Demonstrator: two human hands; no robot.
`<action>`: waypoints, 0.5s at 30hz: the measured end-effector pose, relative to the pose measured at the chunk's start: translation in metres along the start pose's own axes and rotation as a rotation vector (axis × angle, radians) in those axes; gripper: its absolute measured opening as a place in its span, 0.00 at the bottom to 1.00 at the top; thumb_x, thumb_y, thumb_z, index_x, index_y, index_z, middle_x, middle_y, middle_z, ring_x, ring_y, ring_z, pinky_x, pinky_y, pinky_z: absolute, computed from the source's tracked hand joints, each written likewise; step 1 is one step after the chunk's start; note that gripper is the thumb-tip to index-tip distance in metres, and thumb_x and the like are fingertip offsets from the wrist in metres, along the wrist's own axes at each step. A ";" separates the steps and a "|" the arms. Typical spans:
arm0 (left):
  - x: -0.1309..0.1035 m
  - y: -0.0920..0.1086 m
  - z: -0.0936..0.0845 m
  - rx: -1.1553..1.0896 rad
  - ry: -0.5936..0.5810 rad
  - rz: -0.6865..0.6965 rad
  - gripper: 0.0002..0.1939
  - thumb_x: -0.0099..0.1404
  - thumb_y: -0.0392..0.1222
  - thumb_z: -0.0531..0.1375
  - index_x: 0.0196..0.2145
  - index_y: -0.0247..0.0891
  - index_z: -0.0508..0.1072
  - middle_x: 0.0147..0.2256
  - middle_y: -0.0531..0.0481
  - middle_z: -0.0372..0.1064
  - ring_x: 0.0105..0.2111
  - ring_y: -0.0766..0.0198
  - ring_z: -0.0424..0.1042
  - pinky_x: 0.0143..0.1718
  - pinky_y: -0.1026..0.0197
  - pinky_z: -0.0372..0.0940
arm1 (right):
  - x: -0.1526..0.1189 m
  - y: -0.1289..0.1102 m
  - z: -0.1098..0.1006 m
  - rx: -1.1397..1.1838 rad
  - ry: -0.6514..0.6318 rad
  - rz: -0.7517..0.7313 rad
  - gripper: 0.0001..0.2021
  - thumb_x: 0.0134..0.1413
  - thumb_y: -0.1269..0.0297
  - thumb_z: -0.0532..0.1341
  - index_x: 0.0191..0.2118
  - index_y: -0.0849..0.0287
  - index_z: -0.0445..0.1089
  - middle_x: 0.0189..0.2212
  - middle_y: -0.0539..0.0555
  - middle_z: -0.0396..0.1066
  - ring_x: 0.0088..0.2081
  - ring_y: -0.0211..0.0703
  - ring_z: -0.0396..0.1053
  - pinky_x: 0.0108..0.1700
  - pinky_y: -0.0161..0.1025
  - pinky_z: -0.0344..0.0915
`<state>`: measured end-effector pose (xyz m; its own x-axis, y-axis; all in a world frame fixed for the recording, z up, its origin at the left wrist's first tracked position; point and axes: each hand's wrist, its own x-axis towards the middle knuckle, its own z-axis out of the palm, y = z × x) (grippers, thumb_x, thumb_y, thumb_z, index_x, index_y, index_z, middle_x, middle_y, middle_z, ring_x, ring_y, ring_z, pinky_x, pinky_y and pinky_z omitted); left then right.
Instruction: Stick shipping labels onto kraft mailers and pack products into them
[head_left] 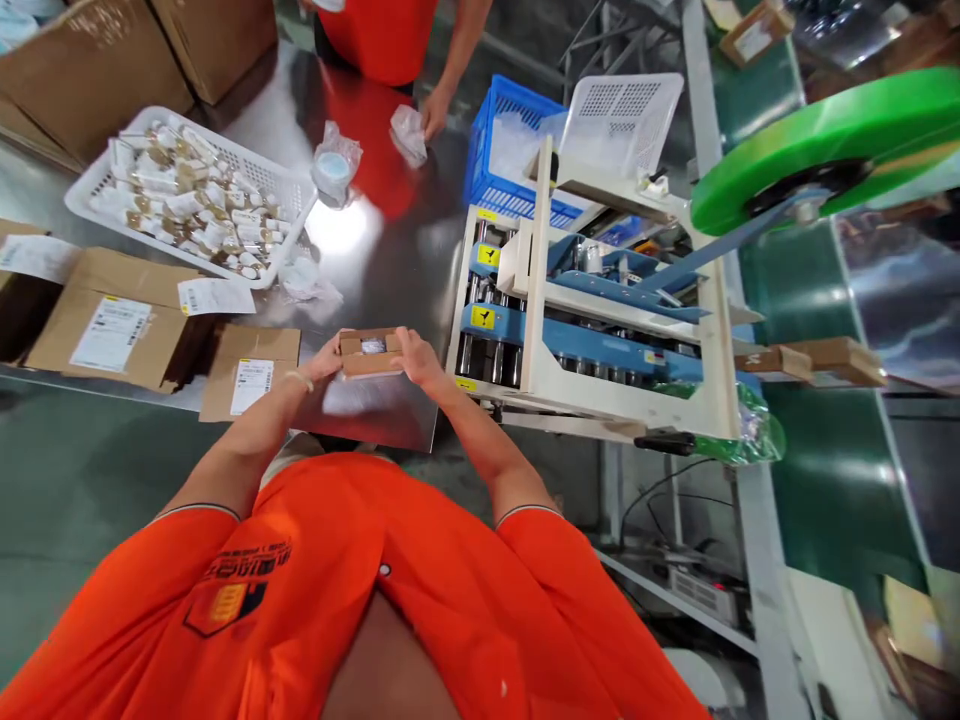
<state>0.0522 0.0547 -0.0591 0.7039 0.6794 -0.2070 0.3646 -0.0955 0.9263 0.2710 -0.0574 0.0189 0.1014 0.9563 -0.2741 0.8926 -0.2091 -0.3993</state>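
Both hands clamp one small carton (pixel 369 352): the left hand (pixel 328 358) grips its left end, the right hand (pixel 417 357) its right end, over the desk's (pixel 375 250) near edge. Its flaps stand open, with something pale inside. Judging by this, packing is the step in hand; folding the flaps flat calls for thumbs on top. Flat boxes (pixel 112 325) with white labels, print unreadable, lie at the left edge. A tray (pixel 191 195) of vials sits beyond; a taping machine (pixel 592 320) stands right. A co-worker's hand (pixel 435 112) holds a bag at the far edge.
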 end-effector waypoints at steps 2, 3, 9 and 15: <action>0.000 0.005 -0.013 0.082 0.015 0.019 0.21 0.81 0.45 0.64 0.62 0.27 0.76 0.48 0.40 0.86 0.47 0.60 0.80 0.54 0.53 0.77 | 0.004 -0.001 -0.002 -0.052 0.099 0.010 0.33 0.58 0.73 0.76 0.68 0.57 0.74 0.70 0.68 0.70 0.68 0.64 0.69 0.66 0.55 0.72; -0.002 0.008 -0.019 0.132 0.033 0.032 0.17 0.83 0.39 0.61 0.61 0.25 0.78 0.49 0.39 0.86 0.50 0.60 0.80 0.56 0.54 0.76 | 0.004 0.001 -0.003 -0.061 0.101 -0.031 0.34 0.57 0.74 0.77 0.69 0.56 0.74 0.73 0.68 0.67 0.73 0.66 0.65 0.69 0.59 0.70; -0.030 0.027 0.008 0.559 0.139 0.078 0.32 0.75 0.51 0.68 0.63 0.17 0.78 0.66 0.20 0.73 0.76 0.37 0.62 0.77 0.38 0.57 | -0.008 0.027 0.018 0.043 0.051 -0.154 0.21 0.70 0.72 0.66 0.64 0.52 0.79 0.76 0.63 0.67 0.79 0.67 0.56 0.75 0.63 0.59; 0.026 0.049 0.030 0.868 0.070 0.071 0.51 0.66 0.54 0.72 0.77 0.24 0.63 0.72 0.22 0.65 0.73 0.24 0.61 0.77 0.28 0.53 | -0.007 0.058 0.078 0.071 0.312 0.412 0.21 0.79 0.65 0.57 0.69 0.63 0.73 0.67 0.75 0.71 0.66 0.64 0.68 0.63 0.54 0.68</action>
<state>0.1066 0.0456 -0.0290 0.7136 0.6916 -0.1117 0.6771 -0.6399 0.3635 0.2880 -0.0923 -0.0710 0.5740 0.8046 -0.1520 0.7200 -0.5843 -0.3745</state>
